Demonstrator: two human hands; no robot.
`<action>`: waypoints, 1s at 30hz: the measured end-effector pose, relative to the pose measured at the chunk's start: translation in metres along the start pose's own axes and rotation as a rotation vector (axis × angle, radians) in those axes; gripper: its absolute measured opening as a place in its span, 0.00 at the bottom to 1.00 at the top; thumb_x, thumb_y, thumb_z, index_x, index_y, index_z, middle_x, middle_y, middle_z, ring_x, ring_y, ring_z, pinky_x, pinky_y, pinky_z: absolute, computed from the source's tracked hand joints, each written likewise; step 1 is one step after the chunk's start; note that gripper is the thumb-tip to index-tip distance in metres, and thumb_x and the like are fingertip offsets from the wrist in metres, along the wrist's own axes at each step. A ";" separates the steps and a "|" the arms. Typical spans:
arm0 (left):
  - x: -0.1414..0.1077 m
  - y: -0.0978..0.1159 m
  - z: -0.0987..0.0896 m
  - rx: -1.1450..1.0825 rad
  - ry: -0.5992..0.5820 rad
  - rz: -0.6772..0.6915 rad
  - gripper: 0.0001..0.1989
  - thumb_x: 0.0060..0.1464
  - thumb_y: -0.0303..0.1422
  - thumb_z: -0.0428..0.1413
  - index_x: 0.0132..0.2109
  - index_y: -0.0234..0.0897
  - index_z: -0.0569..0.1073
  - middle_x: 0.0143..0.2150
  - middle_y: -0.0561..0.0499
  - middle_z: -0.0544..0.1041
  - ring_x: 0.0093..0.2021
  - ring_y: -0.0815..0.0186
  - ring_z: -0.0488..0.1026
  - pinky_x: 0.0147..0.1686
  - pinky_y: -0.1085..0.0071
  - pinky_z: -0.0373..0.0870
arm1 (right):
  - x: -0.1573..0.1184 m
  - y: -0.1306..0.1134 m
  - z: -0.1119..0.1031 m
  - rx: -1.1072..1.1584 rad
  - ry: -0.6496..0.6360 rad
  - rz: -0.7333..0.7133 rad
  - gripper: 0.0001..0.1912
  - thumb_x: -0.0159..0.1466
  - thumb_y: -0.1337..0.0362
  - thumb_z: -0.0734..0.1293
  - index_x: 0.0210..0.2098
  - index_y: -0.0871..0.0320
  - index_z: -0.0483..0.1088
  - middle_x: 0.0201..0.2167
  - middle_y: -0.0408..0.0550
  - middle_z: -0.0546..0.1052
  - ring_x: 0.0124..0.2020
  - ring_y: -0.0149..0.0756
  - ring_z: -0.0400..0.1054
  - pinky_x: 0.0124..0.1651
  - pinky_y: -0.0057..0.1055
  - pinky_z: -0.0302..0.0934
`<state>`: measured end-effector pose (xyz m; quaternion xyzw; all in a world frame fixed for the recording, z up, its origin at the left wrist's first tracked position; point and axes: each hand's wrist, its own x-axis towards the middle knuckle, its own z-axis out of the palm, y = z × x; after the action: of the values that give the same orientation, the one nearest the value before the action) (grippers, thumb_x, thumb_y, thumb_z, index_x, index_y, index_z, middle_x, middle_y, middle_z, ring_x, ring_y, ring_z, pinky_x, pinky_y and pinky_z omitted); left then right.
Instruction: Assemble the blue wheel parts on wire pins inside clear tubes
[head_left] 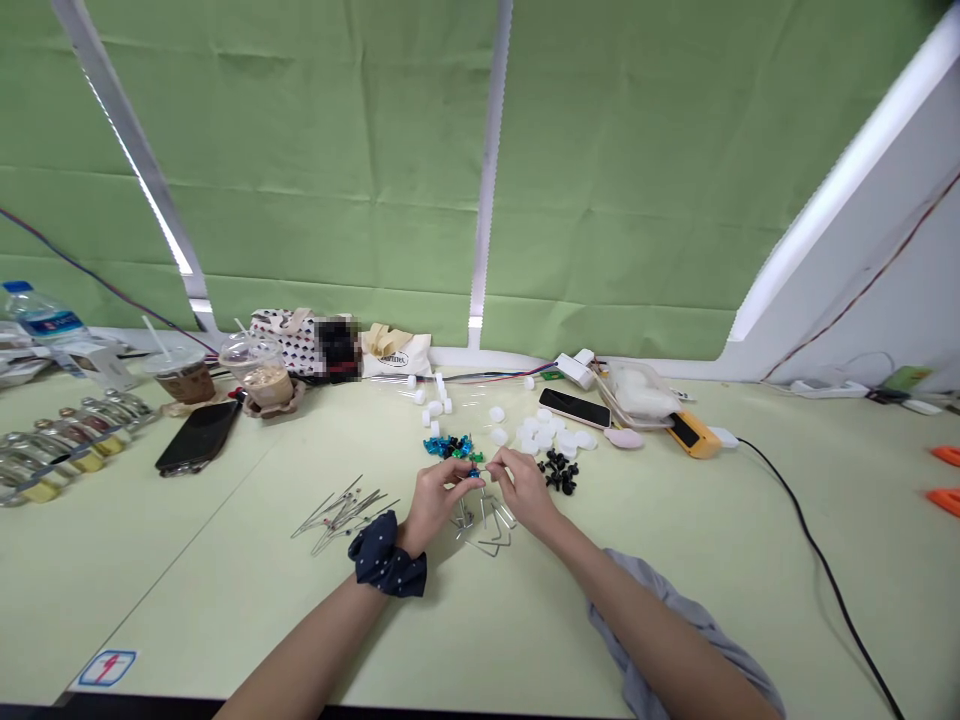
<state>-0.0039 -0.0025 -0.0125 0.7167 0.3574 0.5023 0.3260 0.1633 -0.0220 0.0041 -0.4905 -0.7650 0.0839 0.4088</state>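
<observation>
My left hand [439, 500], with a dark dotted scrunchie [386, 555] on its wrist, pinches a small blue plastic piece [474, 474]. Close beside it, the fingertips of my right hand [523, 488] are pressed together on a thin bent metal wire [484, 490] that meets the blue piece. Under and between the hands lie several bent metal wires [491, 545]. Just beyond the fingers is a heap of blue plastic pieces [448, 446], with a few green ones [477, 457]. Black plastic pieces [559, 472] are piled right of my right hand.
Straight metal wires [345, 515] lie to the left. White round caps [544, 432], a phone [574, 408] and a yellow device [693, 434] with a black cable [817, 560] are on the right. Farther left are a dark phone [199, 437], drink cups [184, 378] and glass bottles [64, 440].
</observation>
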 end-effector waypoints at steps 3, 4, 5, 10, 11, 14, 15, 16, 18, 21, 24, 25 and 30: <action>0.000 0.000 -0.001 -0.029 0.002 -0.025 0.13 0.45 0.40 0.60 0.33 0.35 0.73 0.33 0.49 0.77 0.29 0.67 0.73 0.32 0.70 0.73 | -0.001 -0.001 0.000 0.042 -0.037 0.013 0.10 0.65 0.65 0.56 0.28 0.56 0.62 0.21 0.40 0.68 0.26 0.31 0.60 0.37 0.29 0.52; 0.000 0.001 -0.001 -0.030 0.007 -0.024 0.12 0.45 0.40 0.60 0.33 0.35 0.73 0.33 0.49 0.77 0.29 0.67 0.73 0.32 0.70 0.73 | -0.001 -0.001 0.000 0.037 -0.035 0.006 0.09 0.65 0.65 0.56 0.28 0.56 0.62 0.21 0.40 0.68 0.26 0.31 0.60 0.37 0.28 0.52; 0.001 0.001 -0.001 -0.029 0.012 -0.022 0.12 0.45 0.40 0.60 0.33 0.35 0.73 0.33 0.49 0.77 0.30 0.67 0.73 0.32 0.70 0.73 | -0.001 -0.002 0.000 0.029 -0.027 -0.003 0.09 0.65 0.65 0.56 0.29 0.56 0.62 0.21 0.40 0.68 0.26 0.31 0.60 0.37 0.29 0.52; 0.001 0.002 -0.003 -0.033 0.007 -0.033 0.11 0.45 0.38 0.60 0.34 0.35 0.74 0.34 0.48 0.77 0.33 0.64 0.74 0.35 0.69 0.72 | -0.001 -0.004 -0.001 0.047 -0.003 -0.038 0.08 0.64 0.66 0.57 0.29 0.57 0.62 0.24 0.42 0.69 0.29 0.32 0.61 0.38 0.29 0.52; 0.001 0.002 -0.003 -0.042 0.005 -0.035 0.11 0.45 0.38 0.60 0.35 0.35 0.74 0.35 0.48 0.77 0.33 0.64 0.74 0.35 0.69 0.72 | -0.001 -0.004 -0.001 0.053 -0.001 -0.043 0.08 0.64 0.66 0.57 0.29 0.57 0.62 0.24 0.42 0.69 0.29 0.32 0.61 0.38 0.29 0.52; 0.001 0.003 -0.003 -0.074 0.008 -0.047 0.11 0.46 0.37 0.59 0.36 0.36 0.74 0.36 0.48 0.77 0.34 0.64 0.74 0.37 0.68 0.72 | -0.001 -0.005 -0.002 0.057 0.012 -0.071 0.09 0.65 0.66 0.56 0.29 0.57 0.63 0.26 0.44 0.68 0.29 0.32 0.61 0.37 0.30 0.53; 0.001 0.003 -0.002 -0.082 0.008 -0.050 0.11 0.46 0.37 0.59 0.36 0.36 0.74 0.36 0.48 0.77 0.35 0.64 0.74 0.37 0.67 0.72 | -0.001 -0.005 -0.002 0.055 0.019 -0.080 0.09 0.65 0.66 0.56 0.29 0.57 0.63 0.26 0.44 0.68 0.30 0.32 0.61 0.37 0.30 0.53; 0.001 0.004 -0.002 -0.087 0.007 -0.051 0.11 0.46 0.37 0.59 0.36 0.36 0.74 0.36 0.48 0.77 0.35 0.64 0.74 0.37 0.67 0.72 | 0.000 -0.005 -0.002 0.053 0.024 -0.089 0.09 0.65 0.66 0.56 0.29 0.57 0.63 0.27 0.45 0.68 0.31 0.33 0.61 0.37 0.29 0.53; 0.001 0.005 -0.002 -0.084 0.006 -0.048 0.11 0.46 0.37 0.59 0.36 0.35 0.74 0.36 0.47 0.77 0.35 0.63 0.74 0.36 0.68 0.72 | 0.000 -0.005 -0.003 0.045 0.029 -0.102 0.10 0.65 0.66 0.55 0.29 0.57 0.63 0.28 0.46 0.67 0.31 0.33 0.61 0.36 0.29 0.54; 0.001 0.007 -0.003 -0.066 0.007 -0.033 0.11 0.46 0.37 0.59 0.35 0.35 0.74 0.35 0.47 0.78 0.34 0.64 0.74 0.35 0.68 0.72 | 0.000 -0.006 -0.004 0.031 0.018 -0.093 0.10 0.65 0.66 0.54 0.29 0.56 0.62 0.28 0.46 0.66 0.30 0.32 0.60 0.34 0.28 0.54; 0.001 0.009 -0.003 -0.056 0.007 -0.021 0.10 0.46 0.36 0.59 0.35 0.36 0.75 0.35 0.48 0.78 0.35 0.64 0.74 0.34 0.69 0.72 | -0.001 -0.006 -0.003 -0.003 0.008 -0.061 0.11 0.66 0.65 0.53 0.29 0.56 0.62 0.28 0.45 0.65 0.28 0.31 0.59 0.32 0.26 0.54; 0.001 0.009 -0.003 -0.058 0.004 -0.021 0.10 0.46 0.36 0.59 0.36 0.36 0.75 0.36 0.48 0.78 0.35 0.64 0.74 0.35 0.69 0.72 | -0.001 -0.006 -0.003 -0.017 0.006 -0.054 0.11 0.66 0.65 0.53 0.29 0.56 0.61 0.28 0.45 0.65 0.27 0.31 0.59 0.32 0.26 0.54; 0.000 0.006 -0.002 -0.121 0.002 -0.064 0.11 0.45 0.36 0.60 0.36 0.35 0.75 0.36 0.47 0.77 0.36 0.63 0.74 0.36 0.68 0.73 | -0.001 -0.005 -0.002 -0.001 0.017 -0.035 0.12 0.66 0.64 0.54 0.28 0.56 0.63 0.28 0.45 0.66 0.28 0.31 0.60 0.32 0.26 0.54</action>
<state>-0.0048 -0.0060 -0.0069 0.6836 0.3495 0.5129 0.3842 0.1614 -0.0262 0.0075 -0.4779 -0.7702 0.0721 0.4162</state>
